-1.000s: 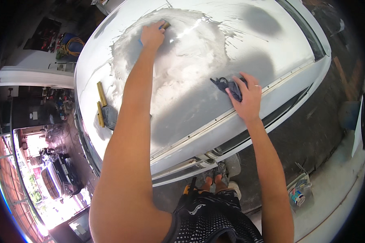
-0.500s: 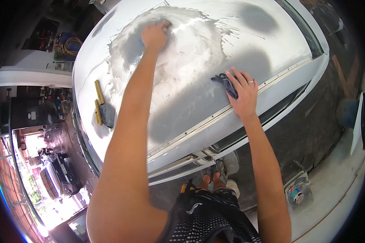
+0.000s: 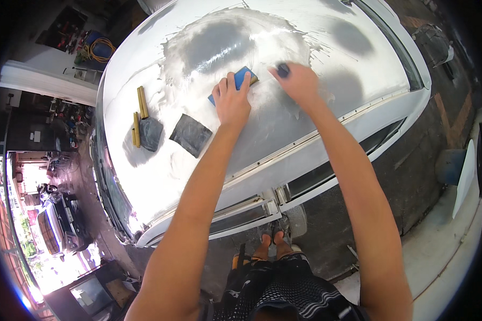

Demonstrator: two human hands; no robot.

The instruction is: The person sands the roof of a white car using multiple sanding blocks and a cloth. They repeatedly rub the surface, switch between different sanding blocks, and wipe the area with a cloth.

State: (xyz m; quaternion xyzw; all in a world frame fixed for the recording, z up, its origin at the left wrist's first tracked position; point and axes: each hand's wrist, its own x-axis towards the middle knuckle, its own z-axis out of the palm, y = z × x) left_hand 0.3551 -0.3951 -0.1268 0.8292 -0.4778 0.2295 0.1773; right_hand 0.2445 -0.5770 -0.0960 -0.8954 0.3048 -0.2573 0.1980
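A white car roof [image 3: 369,69] with grey primer patches and a wet, milky smear lies before me. My left hand [image 3: 233,104] grips a blue sanding block [image 3: 243,78] with a brownish edge, resting on the roof near its middle. To its right, my right hand [image 3: 301,84] is closed around a bunched dark cloth [image 3: 283,69], over the smeared area. A dark square sheet [image 3: 191,135], which looks like sandpaper, lies flat beside my left forearm. Farther left are two yellowish bars [image 3: 142,102] and a dark grey pad [image 3: 151,134].
A metal rail [image 3: 284,151] runs along the roof's near side, with the car's windows below. A blue container [image 3: 451,167] stands at the right by a white panel [image 3: 465,179]. Another vehicle [image 3: 59,222] is parked outside at the left. Coiled yellow hose [image 3: 100,49] is at the upper left.
My left hand has come nearer and to the right, showing the blue block. My right hand has moved from the rail inward with the cloth. The dark square sheet now shows.
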